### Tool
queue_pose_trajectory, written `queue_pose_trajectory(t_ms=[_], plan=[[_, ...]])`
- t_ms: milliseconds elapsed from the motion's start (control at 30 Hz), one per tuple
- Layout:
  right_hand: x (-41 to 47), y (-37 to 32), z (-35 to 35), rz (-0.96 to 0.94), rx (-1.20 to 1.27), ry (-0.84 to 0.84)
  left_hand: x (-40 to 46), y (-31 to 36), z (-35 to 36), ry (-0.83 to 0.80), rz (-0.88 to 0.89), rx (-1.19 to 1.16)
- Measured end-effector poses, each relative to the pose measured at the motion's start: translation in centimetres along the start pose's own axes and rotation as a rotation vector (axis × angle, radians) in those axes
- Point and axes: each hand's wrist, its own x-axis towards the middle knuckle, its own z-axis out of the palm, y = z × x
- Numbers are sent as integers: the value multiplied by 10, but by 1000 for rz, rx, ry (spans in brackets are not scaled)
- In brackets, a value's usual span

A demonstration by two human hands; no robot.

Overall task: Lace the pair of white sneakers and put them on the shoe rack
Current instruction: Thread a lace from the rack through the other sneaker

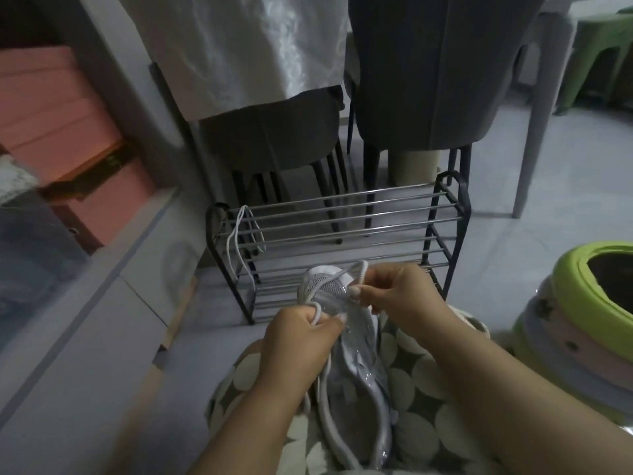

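A sneaker (pixel 356 368) is lying on the person's lap, toe pointing away. The left hand (pixel 301 341) is pinching its lace (pixel 317 315); the right hand (pixel 394 293) is pinching the lace's other end. Beyond, a second lace (pixel 236 231) is hanging over the rack (pixel 342 231).

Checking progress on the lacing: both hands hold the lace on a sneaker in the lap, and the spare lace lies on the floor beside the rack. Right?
Not quite. The head view shows the spare lace draped over the shoe rack, at its left end, not on the floor. The left hand and right hand do hold the lace on the sneaker.
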Motion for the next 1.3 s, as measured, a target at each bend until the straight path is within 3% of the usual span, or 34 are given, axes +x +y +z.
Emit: queue_pose_trajectory(t_ms=[233, 533, 867, 1300], plan=[[-1, 6, 12, -173, -276, -48, -6, 3, 4, -101, -45, -166], [2, 12, 5, -268, -419, -28, -10, 16, 4, -148, -316, -529], [2, 15, 10, -149, -222, -1, -15, 24, 1, -163, -400, -615], [1, 17, 12, -123, -165, 6, -17, 26, 1, -140, -399, -625]])
